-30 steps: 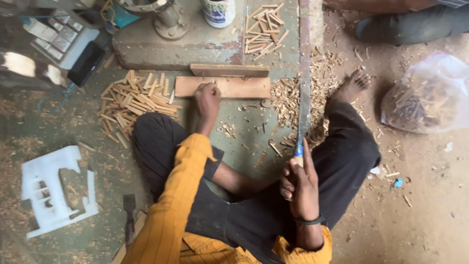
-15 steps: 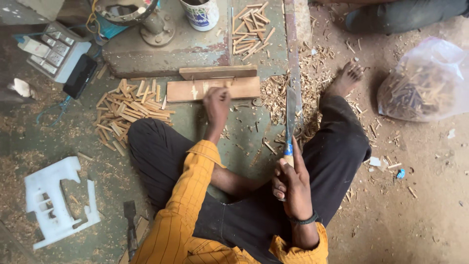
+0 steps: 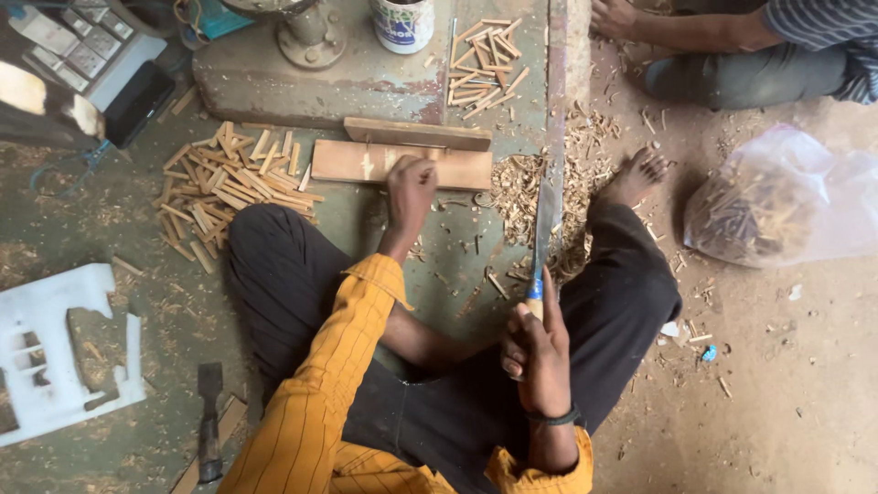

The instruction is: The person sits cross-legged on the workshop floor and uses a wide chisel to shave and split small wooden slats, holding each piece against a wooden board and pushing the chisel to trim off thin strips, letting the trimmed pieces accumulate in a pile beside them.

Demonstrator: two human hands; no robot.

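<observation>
Since a second ago the left hand [image 3: 409,186] has stayed at the wooden board [image 3: 400,165], while the right hand [image 3: 535,352] has kept its hold on the long knife [image 3: 544,233]; the view has tilted, bringing another person's leg [image 3: 732,78] into the upper right corner.

Seated cross-legged on the workshop floor, the person stretches the left arm straight forward, yellow sleeve pushed up to the elbow. The left hand lies fingers-down on the near edge of the flat board, curled and pressing on it; whether it pinches a small piece there cannot be told. To the left of that hand lies a heap of cut wooden sticks [image 3: 224,178]; farther left and nearer the body sit a white foam block [image 3: 55,357] and a chisel [image 3: 210,416].

The right arm is bent close to the lap, a dark band at the wrist. The right hand is clenched around the knife's blue-banded handle, blade pointing away from the body. Past the blade tip lies a drift of wood shavings [image 3: 526,183]. Well to the right of that hand rests a clear plastic bag [image 3: 777,201] of chips.
</observation>
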